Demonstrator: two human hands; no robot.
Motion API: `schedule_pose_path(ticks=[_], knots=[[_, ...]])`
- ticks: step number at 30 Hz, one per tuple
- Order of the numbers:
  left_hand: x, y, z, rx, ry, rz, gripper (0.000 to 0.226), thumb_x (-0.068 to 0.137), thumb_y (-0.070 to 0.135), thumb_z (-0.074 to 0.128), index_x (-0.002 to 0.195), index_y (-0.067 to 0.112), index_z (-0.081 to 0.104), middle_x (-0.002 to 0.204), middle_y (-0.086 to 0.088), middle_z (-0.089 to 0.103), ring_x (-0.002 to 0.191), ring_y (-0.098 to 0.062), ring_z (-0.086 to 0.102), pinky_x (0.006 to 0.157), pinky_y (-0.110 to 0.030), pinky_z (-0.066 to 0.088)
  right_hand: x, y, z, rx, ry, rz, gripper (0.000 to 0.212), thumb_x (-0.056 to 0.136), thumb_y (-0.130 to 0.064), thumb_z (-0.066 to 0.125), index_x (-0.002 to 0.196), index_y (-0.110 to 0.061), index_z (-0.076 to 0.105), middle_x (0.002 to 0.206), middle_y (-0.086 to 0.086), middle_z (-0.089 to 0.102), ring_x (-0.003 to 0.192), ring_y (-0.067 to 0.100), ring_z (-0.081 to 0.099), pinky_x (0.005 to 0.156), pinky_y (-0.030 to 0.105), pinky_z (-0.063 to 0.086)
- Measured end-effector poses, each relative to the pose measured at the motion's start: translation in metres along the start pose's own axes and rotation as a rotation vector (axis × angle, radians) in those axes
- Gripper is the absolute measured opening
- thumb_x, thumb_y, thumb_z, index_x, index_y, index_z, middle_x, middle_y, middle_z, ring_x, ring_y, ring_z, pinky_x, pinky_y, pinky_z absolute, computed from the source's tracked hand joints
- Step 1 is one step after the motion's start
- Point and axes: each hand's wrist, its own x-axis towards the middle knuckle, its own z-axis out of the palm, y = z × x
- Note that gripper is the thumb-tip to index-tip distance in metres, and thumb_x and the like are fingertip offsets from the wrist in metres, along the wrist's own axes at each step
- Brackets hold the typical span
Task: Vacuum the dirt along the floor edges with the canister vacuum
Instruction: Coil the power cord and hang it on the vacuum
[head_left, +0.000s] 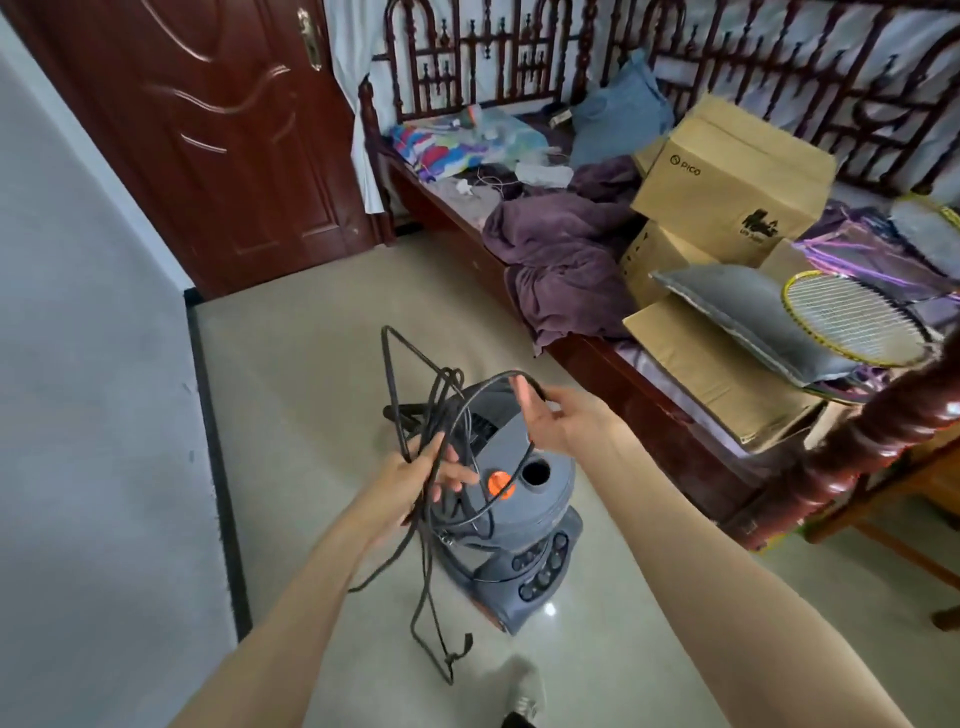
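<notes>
The left hand (423, 470) gripped a bundle of loops of the black power cord (400, 415), fingers curled round several strands at once, held just above and to the left of the vacuum (524, 519). The right hand (550, 415) was higher and to the right, palm turned up with the fingers partly spread, and one loop of the cord ran across the thumb and fingertips; whether it pinched the cord or merely carried it could not be told. From the left hand the cord rose in stiff loops and also hung down, trailing onto the floor (311, 364) with its lower end lying near the person's shoe (522, 696) at the bottom edge. The vacuum, a grey canister with an orange knob (500, 483) and an open round hole (536, 473) on its top, stood on the pale tiled floor directly under both hands, about midway between the white wall (78, 364) with its dark skirting strip (218, 467) on the left and the wooden bed (649, 395) on the right. On the bed lay a purple blanket (561, 260) drooping over its front edge, stacked cardboard boxes (727, 176), a grey cushion (743, 306) and a yellow-rimmed racket (857, 317). A dark red door (208, 130) stood at the far corner of the floor.
</notes>
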Motion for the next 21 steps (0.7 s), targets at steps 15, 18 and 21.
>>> schedule_pose_path(ticks=[15, 18, 21], knots=[[0.073, 0.071, -0.012, -0.471, -0.038, 0.091, 0.034, 0.102, 0.029, 0.036, 0.072, 0.014, 0.04, 0.045, 0.008, 0.028, 0.038, -0.009, 0.027, 0.047, -0.022, 0.042, 0.035, 0.025, -0.026, -1.079, -0.153, -0.05, 0.015, 0.096, -0.015, 0.061, 0.097, 0.0, 0.063, 0.078, 0.01, 0.074, 0.07, 0.02, 0.073, 0.063, 0.027, 0.06], [0.079, 0.093, -0.021, -0.521, -0.052, 0.141, 0.034, 0.102, 0.031, 0.036, 0.072, 0.014, 0.039, 0.044, 0.007, 0.029, 0.037, -0.009, 0.027, 0.043, -0.021, 0.041, 0.052, 0.057, -0.034, -1.563, -0.205, -0.162, 0.045, 0.091, -0.028, 0.069, 0.13, -0.016, 0.05, 0.102, -0.006, 0.065, 0.101, 0.015, 0.063, 0.092, 0.027, 0.053], [0.077, 0.109, -0.035, -0.511, -0.051, 0.171, 0.035, 0.102, 0.032, 0.036, 0.072, 0.014, 0.039, 0.044, 0.007, 0.028, 0.036, -0.009, 0.026, 0.042, -0.019, 0.038, 0.071, 0.087, -0.023, -1.773, -0.009, -0.495, 0.038, 0.089, -0.043, 0.067, 0.119, -0.022, 0.056, 0.098, -0.005, 0.06, 0.101, 0.021, 0.062, 0.089, 0.033, 0.049]])
